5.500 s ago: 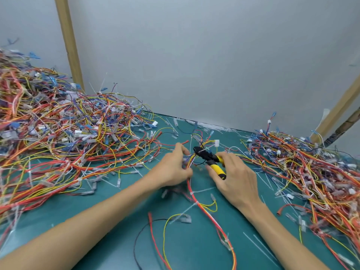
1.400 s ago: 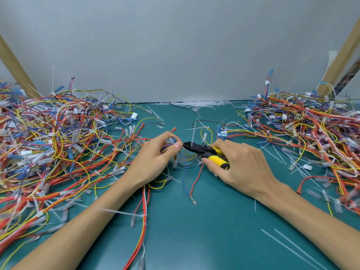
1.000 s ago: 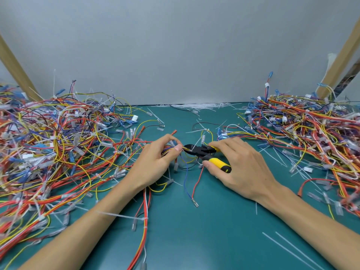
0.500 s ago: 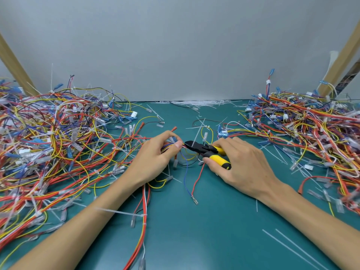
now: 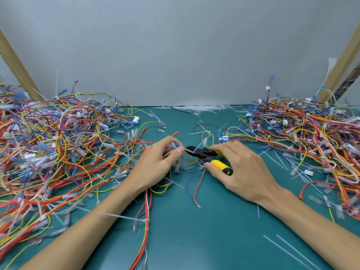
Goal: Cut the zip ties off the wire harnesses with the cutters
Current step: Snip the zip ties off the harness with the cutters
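Note:
At the middle of the green mat, my left hand (image 5: 155, 166) pinches a small wire harness (image 5: 185, 168) of red, blue, yellow and black wires between thumb and fingers. My right hand (image 5: 243, 168) grips the yellow-and-black cutters (image 5: 206, 155). The black jaws point left and their tip sits right at my left thumb, against the pinched bundle. Whether a zip tie lies between the jaws is hidden by my fingers. A red and a blue wire hang loose from the bundle toward me.
A big tangle of harnesses (image 5: 54, 149) covers the left of the mat (image 5: 194, 240), and another heap (image 5: 311, 141) the right. Cut white zip ties (image 5: 202, 109) lie along the back wall and scattered about. Wooden posts (image 5: 15, 63) lean at both back corners.
Both hands hold nearly the same place as half a second ago. The cutter tip has edged slightly closer to my left thumb and the bundle.

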The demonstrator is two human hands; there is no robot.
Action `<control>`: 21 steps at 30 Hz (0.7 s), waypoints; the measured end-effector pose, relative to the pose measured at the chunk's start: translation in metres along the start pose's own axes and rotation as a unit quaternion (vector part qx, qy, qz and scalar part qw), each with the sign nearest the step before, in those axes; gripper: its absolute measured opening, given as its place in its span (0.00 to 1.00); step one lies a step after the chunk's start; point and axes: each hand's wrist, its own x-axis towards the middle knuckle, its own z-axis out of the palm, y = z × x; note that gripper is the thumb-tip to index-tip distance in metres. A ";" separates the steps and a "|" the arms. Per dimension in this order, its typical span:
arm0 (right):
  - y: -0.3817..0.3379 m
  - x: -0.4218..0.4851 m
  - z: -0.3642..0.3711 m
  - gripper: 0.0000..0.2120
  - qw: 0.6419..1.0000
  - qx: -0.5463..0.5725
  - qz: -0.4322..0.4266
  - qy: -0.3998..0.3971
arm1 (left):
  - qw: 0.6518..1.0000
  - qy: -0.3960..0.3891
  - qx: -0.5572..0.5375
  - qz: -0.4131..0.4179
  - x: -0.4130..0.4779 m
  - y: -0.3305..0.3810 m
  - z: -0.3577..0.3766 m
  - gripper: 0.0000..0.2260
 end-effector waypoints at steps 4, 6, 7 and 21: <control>-0.001 0.001 0.001 0.21 1.000 -0.015 0.003 0.004 | 1.000 0.002 0.002 -0.005 0.000 -0.001 0.000 0.05; -0.001 0.001 0.002 0.21 1.000 -0.020 0.003 -0.001 | 1.000 0.003 0.004 -0.006 0.000 -0.001 0.000 0.05; -0.002 0.000 0.002 0.21 1.000 -0.020 0.001 -0.005 | 1.000 0.003 0.004 -0.006 0.000 -0.001 0.000 0.05; -0.003 0.000 0.002 0.22 1.000 -0.027 -0.011 0.002 | 1.000 0.003 0.008 -0.003 -0.001 0.000 -0.001 0.04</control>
